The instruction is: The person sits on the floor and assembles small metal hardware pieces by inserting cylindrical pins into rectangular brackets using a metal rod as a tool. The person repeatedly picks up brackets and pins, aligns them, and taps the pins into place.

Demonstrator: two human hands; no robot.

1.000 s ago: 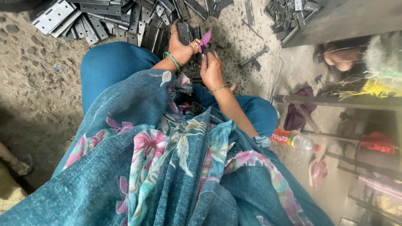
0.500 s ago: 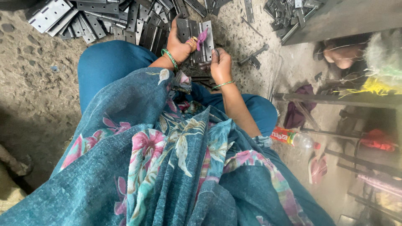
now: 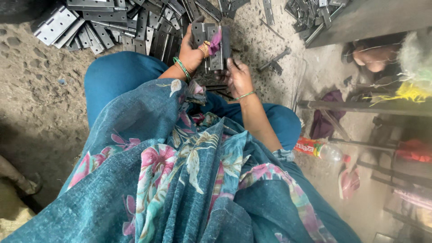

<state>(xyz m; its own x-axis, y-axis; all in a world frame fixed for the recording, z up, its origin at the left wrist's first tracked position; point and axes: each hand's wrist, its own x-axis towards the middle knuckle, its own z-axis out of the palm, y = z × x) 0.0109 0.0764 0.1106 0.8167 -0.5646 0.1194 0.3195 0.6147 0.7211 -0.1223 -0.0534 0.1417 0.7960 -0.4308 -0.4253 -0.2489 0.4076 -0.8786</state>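
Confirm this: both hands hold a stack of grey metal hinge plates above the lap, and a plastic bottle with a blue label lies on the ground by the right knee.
Not quite. In the head view the plastic bottle has a red label, not blue. The rest holds: left hand and right hand grip the stack of grey metal hinge plates.

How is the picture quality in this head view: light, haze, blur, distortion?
Head view: soft daylight with no hard shadows or glare; the left hand, right hand and the metal hinges they hold read fairly sharp. The right side looks hazy and washed out, softening the plastic bottle. Wide-angle lens bends the edges, and the floral cloth fills the lower frame.
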